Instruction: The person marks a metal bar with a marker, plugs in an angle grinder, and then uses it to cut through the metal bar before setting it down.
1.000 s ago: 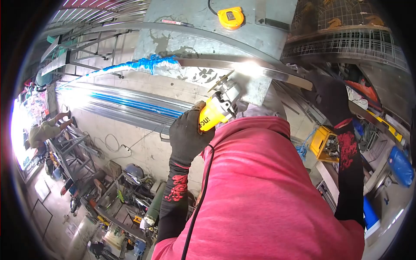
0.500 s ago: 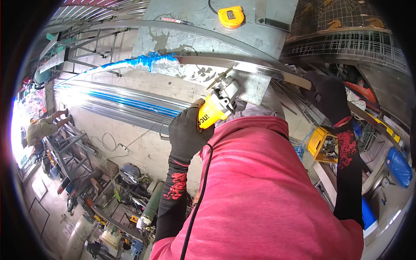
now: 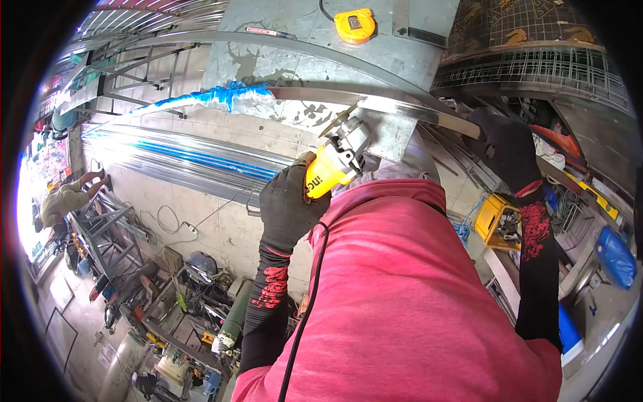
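Note:
My left hand (image 3: 289, 203), in a dark work glove, is wrapped round the yellow body of an angle grinder (image 3: 328, 173). The grinder's disc (image 3: 338, 120) stands at the near edge of a long shiny metal bar (image 3: 395, 109). Torn blue and white film (image 3: 234, 96) clings to the bar further left. On the right, my gloved right hand (image 3: 506, 149) is closed round the bar's end, its fingertips partly hidden. A black cord (image 3: 311, 295) runs from beside my left hand down over the pink shirt.
A yellow tape measure (image 3: 355, 25) lies on the grey metal tabletop (image 3: 308, 57). Long metal profiles (image 3: 194, 161) are stacked at left on the floor. A yellow crate (image 3: 497, 222) stands at right. Another person (image 3: 63, 201) bends at far left.
The grinder and both hands stay in nearly the same place. The view and the person at far left have shifted only slightly.

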The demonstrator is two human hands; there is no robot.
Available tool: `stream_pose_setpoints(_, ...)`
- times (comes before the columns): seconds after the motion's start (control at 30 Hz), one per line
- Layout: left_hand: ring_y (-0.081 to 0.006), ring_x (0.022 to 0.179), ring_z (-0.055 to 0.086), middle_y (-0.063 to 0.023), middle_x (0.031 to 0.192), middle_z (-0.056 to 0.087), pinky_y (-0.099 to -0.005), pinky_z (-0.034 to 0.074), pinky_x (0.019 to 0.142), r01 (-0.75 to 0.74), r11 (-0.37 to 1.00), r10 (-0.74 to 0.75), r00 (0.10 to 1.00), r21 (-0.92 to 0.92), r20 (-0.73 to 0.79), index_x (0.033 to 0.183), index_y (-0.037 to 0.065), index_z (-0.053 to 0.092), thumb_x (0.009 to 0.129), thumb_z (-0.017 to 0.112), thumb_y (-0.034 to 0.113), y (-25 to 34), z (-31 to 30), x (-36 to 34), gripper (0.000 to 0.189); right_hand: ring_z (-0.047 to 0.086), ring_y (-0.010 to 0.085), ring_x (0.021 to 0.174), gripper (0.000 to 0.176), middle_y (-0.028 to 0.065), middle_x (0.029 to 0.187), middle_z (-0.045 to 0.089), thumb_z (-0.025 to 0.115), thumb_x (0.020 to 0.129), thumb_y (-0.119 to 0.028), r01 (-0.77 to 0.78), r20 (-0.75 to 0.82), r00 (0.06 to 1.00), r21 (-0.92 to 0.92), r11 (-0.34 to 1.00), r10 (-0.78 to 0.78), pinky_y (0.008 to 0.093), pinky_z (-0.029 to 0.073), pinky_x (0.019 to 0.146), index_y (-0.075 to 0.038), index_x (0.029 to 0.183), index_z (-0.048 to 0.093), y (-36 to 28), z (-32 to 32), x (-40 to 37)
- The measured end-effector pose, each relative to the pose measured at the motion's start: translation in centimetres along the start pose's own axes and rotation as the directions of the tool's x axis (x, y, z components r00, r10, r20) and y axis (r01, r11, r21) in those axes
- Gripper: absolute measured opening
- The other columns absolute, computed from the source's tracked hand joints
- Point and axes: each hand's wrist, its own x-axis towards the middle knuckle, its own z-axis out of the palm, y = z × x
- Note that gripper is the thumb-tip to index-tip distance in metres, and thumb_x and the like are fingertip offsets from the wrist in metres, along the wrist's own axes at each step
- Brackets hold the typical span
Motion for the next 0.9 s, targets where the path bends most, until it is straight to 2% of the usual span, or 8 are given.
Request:
stream_pose_setpoints(0.13,-0.0369,0.094,0.078,-0.0183,0.107,0.078,-0.046,0.063,0.081,0.021,1.0,-0.021,1.0,-0.002,0.019,0.136,0.004,0.069,0.081,0.088,0.026,0.1,-0.2,0.0,0.062,0.073,0.0331,0.075,0.032,0.0102,0.079,0.07,0.081,0.087,-0.025,0.028,-0.022,0.999,-0.007,1.0,-0.029,0.0451,0.056,0.069,-0.015,0.117,0.075,0.1,0.0,0.0)
stream_pose_setpoints(0.63,-0.0375,0.093,0.078,-0.0195,0.106,0.079,-0.0457,0.063,0.08,0.037,0.999,-0.037,0.999,-0.02,0.036,0.135,0.002,0.07,0.081,0.087,0.024,0.4,-0.4,0.3,0.061,0.074,0.0325,0.075,0.036,0.0102,0.079,0.071,0.082,0.086,-0.026,-0.027,0.021,0.999,-0.001,1.0,0.027,0.045,0.057,0.07,-0.017,0.12,0.076,0.0,-0.1,0.0)
stream_pose_setpoints(0.73,-0.0376,0.092,0.078,-0.0195,0.105,0.078,-0.0459,0.063,0.08,0.047,0.999,-0.046,0.998,-0.023,0.035,0.135,0.003,0.07,0.081,0.087,0.024,0.4,-0.4,0.2,0.061,0.074,0.0326,0.075,0.037,0.0106,0.078,0.071,0.082,0.085,-0.025,-0.008,-0.016,1.0,0.005,1.0,0.008,0.0447,0.057,0.07,-0.017,0.121,0.076,-0.5,-0.3,0.1)
stream_pose_setpoints(0.8,-0.0379,0.092,0.078,-0.0193,0.106,0.078,-0.0465,0.063,0.08,0.061,0.997,-0.06,0.998,-0.039,0.036,0.135,0.004,0.07,0.081,0.087,0.025,0.5,-0.4,0.2,0.061,0.074,0.0377,0.084,0.023,0.0142,0.088,0.073,0.082,0.088,-0.026,-0.029,-0.013,0.999,0.05,0.998,0.029,0.0477,0.056,0.072,-0.012,0.105,0.073,-1.0,-0.7,0.2)
stream_pose_setpoints(0.9,-0.0375,0.092,0.078,-0.0182,0.106,0.079,-0.0465,0.063,0.08,0.045,0.999,-0.046,0.998,0.019,0.052,0.135,0.005,0.07,0.081,0.086,0.026,0.7,-0.8,0.3,0.06,0.074,0.0364,0.082,0.024,0.0136,0.087,0.073,0.082,0.089,-0.026,-0.033,-0.002,0.999,0.021,0.999,0.033,0.0469,0.056,0.072,-0.013,0.106,0.073,-1.0,-0.7,0.2)
